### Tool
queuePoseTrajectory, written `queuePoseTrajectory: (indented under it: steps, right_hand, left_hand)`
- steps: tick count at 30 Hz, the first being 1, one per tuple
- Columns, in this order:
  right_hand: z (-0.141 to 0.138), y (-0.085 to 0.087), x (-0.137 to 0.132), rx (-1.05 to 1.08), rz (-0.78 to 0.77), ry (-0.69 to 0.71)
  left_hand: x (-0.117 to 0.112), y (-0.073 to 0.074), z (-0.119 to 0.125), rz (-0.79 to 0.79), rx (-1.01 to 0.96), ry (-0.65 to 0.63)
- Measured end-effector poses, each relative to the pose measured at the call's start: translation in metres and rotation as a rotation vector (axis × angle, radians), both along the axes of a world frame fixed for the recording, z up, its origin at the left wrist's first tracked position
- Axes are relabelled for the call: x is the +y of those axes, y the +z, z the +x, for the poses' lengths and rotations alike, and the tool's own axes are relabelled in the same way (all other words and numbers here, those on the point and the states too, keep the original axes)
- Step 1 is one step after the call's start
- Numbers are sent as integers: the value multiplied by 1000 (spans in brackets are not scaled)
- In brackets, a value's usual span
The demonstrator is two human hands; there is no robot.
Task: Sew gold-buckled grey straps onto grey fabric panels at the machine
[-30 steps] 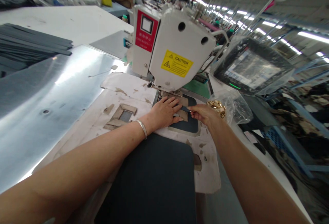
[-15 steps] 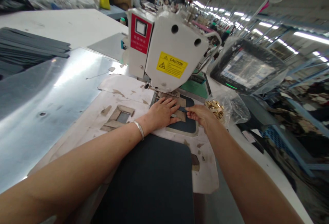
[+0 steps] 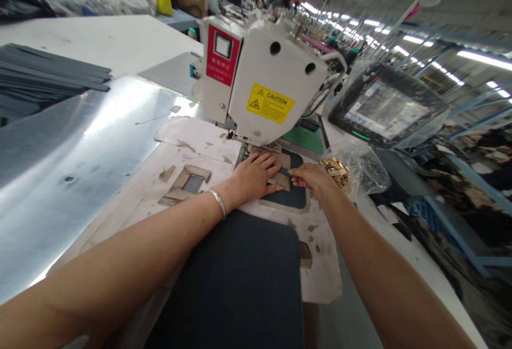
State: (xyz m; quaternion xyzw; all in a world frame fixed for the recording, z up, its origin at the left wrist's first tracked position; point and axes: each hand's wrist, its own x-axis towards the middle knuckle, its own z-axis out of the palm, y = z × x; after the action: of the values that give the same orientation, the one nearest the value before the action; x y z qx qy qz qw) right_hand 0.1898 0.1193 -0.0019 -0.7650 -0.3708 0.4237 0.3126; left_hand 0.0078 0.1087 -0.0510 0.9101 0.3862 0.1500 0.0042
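Observation:
Under the head of a white sewing machine [image 3: 268, 61], my left hand [image 3: 258, 175] lies flat with fingers spread on a tan template plate [image 3: 284, 181]. Beneath that plate shows a dark grey rounded panel [image 3: 296, 198]. My right hand [image 3: 310, 176] pinches the end of a narrow dark strip [image 3: 285, 172] that runs across the plate toward my left fingers. The strip's other end is hidden by my left hand. A larger dark panel [image 3: 248, 274] hangs toward me below my wrists.
Gold metal buckles [image 3: 336, 172] sit in a clear plastic bag right of my right hand. A plastic-wrapped control screen [image 3: 388, 106] stands behind them. Dark strips [image 3: 48, 79] are stacked at the left on a metal tabletop [image 3: 108, 125]. A pale worn sheet [image 3: 216, 151] lies around the work.
The camera view has shifted slightly. Both hands keep the same places on the plate and the strip.

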Motion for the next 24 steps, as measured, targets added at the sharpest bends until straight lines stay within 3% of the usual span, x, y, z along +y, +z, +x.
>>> queuePoseTrajectory:
  steps: [6, 9, 13, 17, 24]
  right_hand:
    - [6, -2, 1, -173, -87, 131]
    - [10, -1, 0, -124, -151, 185]
    - [10, 1, 0, -75, -190, 174]
    - [13, -3, -1, -48, -175, 181]
    - [16, -10, -3, -51, -137, 166]
  left_hand:
    - [-1, 2, -2, -4, 1, 5]
    - [-2, 0, 0, 41, -12, -30]
    - [-6, -4, 12, 98, -26, -175]
    - [-10, -4, 17, 105, -54, -127]
    - [-14, 0, -33, 105, -18, 37]
